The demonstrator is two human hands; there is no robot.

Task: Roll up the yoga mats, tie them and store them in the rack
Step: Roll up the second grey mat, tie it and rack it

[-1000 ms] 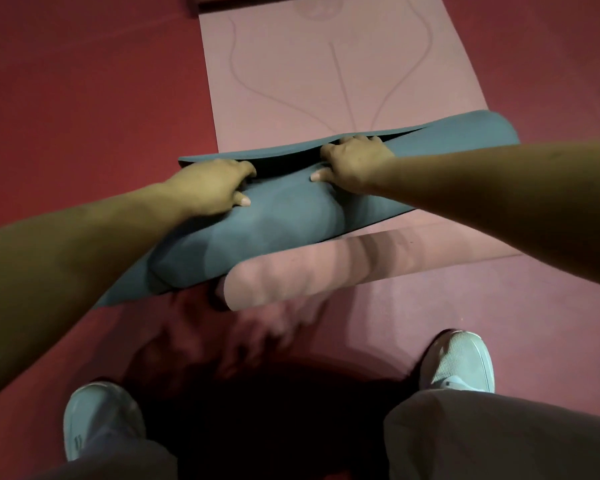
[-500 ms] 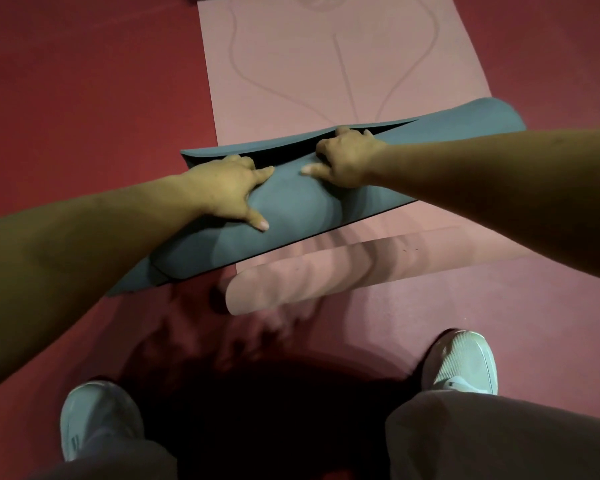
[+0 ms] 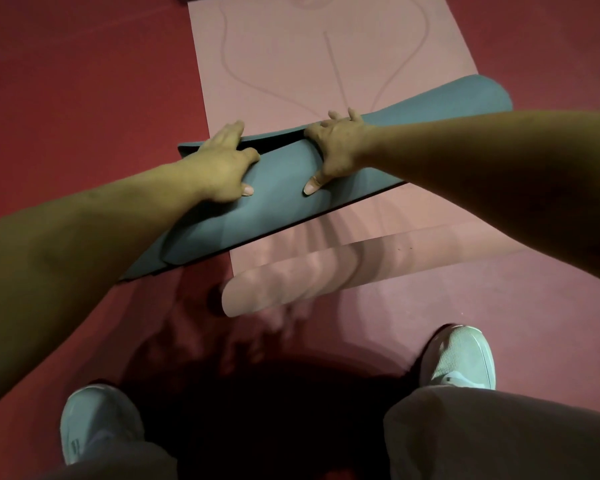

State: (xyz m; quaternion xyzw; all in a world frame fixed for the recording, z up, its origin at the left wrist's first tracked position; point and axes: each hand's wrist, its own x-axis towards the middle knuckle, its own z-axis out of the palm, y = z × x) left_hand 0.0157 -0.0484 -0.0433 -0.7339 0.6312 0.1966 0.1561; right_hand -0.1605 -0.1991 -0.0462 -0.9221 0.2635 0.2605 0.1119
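Your left hand [image 3: 219, 168] and right hand [image 3: 340, 147] now lie spread flat on the blue mat [image 3: 278, 209], not tucking its edge. It sits on the pink mat [image 3: 291, 64], rolling tighter; tying comes later.

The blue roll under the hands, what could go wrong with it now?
The blue roll slants across the pink mat, its left end over the red floor, so it may wind up lopsided. A dark gap shows between its layers by the left hand and right hand; it looks loose and might spring open.
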